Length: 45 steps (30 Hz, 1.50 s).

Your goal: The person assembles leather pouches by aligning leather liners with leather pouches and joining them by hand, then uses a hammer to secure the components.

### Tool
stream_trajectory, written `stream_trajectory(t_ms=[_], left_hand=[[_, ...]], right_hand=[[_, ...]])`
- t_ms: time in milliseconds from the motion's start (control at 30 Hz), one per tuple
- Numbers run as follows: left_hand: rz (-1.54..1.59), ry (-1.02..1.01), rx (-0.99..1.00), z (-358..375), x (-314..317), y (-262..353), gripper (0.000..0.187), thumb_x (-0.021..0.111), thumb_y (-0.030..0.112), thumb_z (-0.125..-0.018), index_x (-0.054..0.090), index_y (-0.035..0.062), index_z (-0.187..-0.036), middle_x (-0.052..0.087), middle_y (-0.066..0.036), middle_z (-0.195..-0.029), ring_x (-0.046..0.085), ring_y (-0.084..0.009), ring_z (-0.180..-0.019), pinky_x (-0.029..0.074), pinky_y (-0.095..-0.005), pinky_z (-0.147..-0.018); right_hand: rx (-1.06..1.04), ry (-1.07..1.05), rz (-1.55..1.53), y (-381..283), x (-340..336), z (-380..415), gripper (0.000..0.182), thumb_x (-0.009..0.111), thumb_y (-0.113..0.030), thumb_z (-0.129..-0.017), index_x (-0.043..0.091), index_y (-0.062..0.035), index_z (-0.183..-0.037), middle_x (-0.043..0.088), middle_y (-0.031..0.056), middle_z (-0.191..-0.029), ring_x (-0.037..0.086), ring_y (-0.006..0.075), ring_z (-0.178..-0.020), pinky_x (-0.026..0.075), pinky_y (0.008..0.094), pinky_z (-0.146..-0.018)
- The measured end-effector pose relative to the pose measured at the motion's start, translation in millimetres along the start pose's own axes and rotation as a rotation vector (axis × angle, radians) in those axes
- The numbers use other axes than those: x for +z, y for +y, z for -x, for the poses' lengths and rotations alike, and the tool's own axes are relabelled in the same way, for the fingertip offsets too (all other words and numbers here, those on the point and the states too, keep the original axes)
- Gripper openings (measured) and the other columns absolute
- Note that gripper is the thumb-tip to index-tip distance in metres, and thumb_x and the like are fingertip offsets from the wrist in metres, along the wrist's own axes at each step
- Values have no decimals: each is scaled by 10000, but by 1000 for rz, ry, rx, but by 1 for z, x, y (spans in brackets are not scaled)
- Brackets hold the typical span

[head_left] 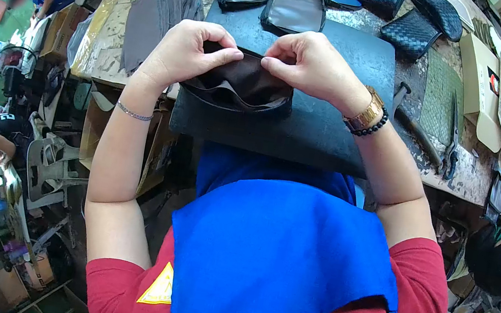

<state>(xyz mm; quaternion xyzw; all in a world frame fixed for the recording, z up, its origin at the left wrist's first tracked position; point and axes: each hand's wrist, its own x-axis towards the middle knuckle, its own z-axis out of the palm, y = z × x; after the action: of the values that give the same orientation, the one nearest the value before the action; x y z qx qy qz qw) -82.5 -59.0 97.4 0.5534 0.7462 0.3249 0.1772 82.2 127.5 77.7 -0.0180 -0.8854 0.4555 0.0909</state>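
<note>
Both my hands hold a dark brown leather pouch (239,85) above a black work pad (328,130) at the table's near edge. My left hand (188,53) pinches the pouch's upper edge on the left. On the right, my right hand (309,63) pinches the same edge, fingertips almost meeting those of the left hand. The pouch's opening sags open below my fingers. A thin bracelet circles my left wrist; a gold watch and a black bead bracelet sit on my right wrist.
Several dark leather pouches (296,2) and woven black pouches (410,31) lie at the back of the table. A stack of grey leather pieces (162,9) lies at left, cardboard boxes (485,83) and pliers (451,147) at right. Other people work at left and lower right.
</note>
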Motion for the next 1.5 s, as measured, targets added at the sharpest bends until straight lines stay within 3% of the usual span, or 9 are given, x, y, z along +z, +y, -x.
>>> stream_trajectory(t_ms=[200, 300, 400, 500, 1000, 1500], left_hand=[[-2, -15, 68, 1, 0, 4, 176, 751, 169, -851, 741, 0, -898, 726, -101, -839, 681, -170, -757, 535, -290, -728], [-152, 35, 65, 7, -7, 11, 113, 741, 99, -860, 745, -11, -883, 727, -78, -896, 665, -134, -834, 515, -282, -783], [19, 50, -104, 16, -11, 2, 118, 749, 107, -853, 752, -7, -884, 730, -88, -915, 670, -141, -853, 513, -286, -804], [-11, 117, 4, 18, -4, -1, 163, 756, 142, -848, 744, -15, -889, 724, -84, -835, 671, -135, -772, 526, -270, -728], [35, 153, 40, 23, -4, 1, 150, 755, 122, -847, 733, -24, -877, 723, -87, -865, 671, -140, -794, 526, -272, -750], [30, 142, 31, 23, -1, 2, 154, 755, 125, -846, 721, -24, -862, 722, -101, -870, 680, -156, -796, 530, -277, -755]], right_hand=[[46, -47, -82, 9, 4, -6, 279, 749, -266, -859, 741, 9, -905, 730, 133, -768, 692, 164, -678, 547, 301, -662], [81, -63, -111, 21, 4, -7, 302, 759, -287, -858, 743, 7, -927, 733, 120, -777, 674, 140, -681, 540, 286, -667], [92, -56, -188, 26, 5, -5, 305, 763, -288, -854, 744, 4, -941, 735, 104, -788, 667, 126, -693, 535, 278, -669], [115, -78, -115, 21, 6, -7, 289, 755, -276, -851, 742, 3, -923, 736, 97, -794, 669, 124, -703, 537, 280, -676], [-35, -98, -56, 17, 6, -18, 242, 697, -267, -880, 737, -39, -953, 725, 120, -795, 683, 180, -699, 526, 313, -675], [-197, -117, -48, 16, 17, -36, 268, 706, -266, -876, 713, -3, -928, 736, 131, -826, 721, 197, -767, 562, 322, -726]])
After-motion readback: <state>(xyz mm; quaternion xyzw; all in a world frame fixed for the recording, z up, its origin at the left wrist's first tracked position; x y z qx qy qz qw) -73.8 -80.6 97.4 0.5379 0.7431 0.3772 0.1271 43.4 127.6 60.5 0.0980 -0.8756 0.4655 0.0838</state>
